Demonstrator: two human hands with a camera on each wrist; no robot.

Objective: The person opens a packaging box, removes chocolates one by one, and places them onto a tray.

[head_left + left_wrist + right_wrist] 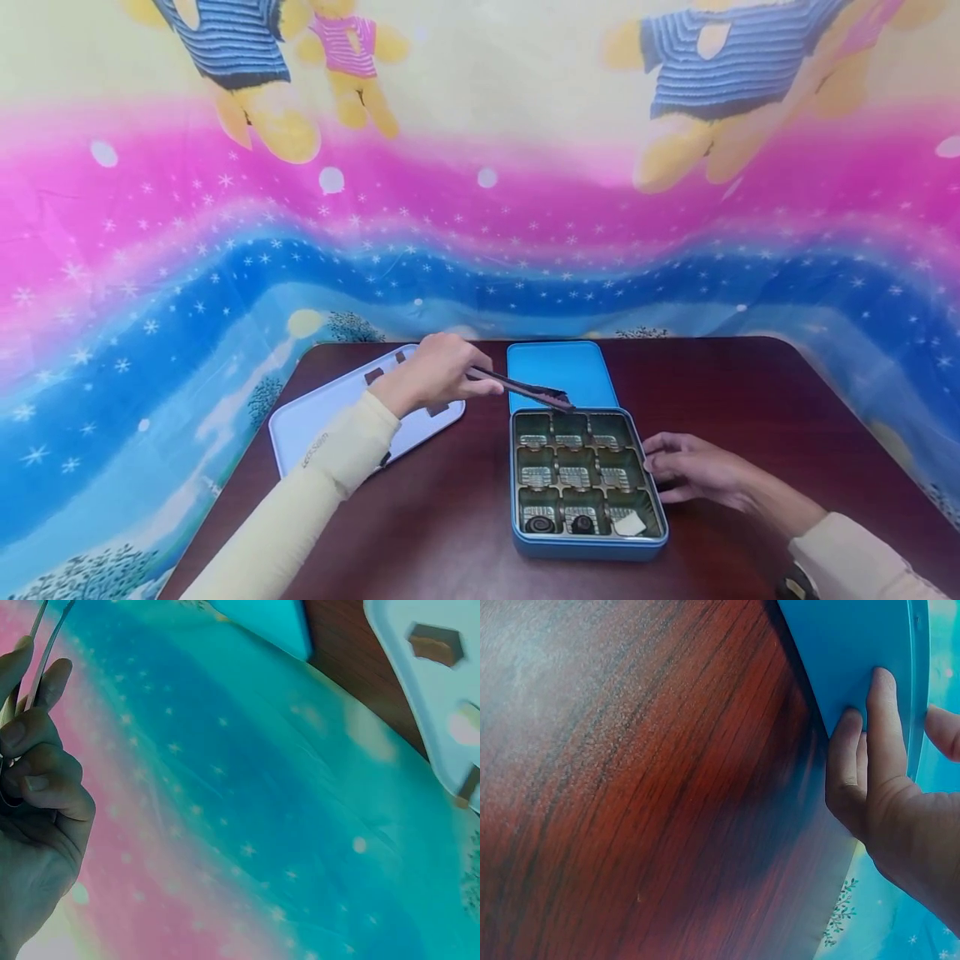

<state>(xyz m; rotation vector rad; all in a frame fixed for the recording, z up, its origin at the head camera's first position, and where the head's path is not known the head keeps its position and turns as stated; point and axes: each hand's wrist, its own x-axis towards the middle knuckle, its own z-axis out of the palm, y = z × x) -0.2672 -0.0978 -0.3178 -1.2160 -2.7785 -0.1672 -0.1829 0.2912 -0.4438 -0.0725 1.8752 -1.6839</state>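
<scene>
My left hand (442, 371) grips a pair of slim metal tongs (46, 656). Their tips reach over the far edge of a blue tin (592, 548), with a small dark brown chocolate piece (561, 402) at the end. Inside the tin, a gold tray is divided into several compartments. The near row holds a dark swirled round chocolate (539, 524), a smaller dark round chocolate (582, 524) and a white piece (628, 523). My right hand (705, 471) rests its extended fingers against the tin's right wall, its thumb by the rim.
A white tray (300, 423) with several brown pieces (436, 645) lies at the left, partly under my left forearm. Behind the tin lies its open blue lid (558, 367). A dark wooden table (720, 383) carries everything, with a printed cloth (480, 217) behind.
</scene>
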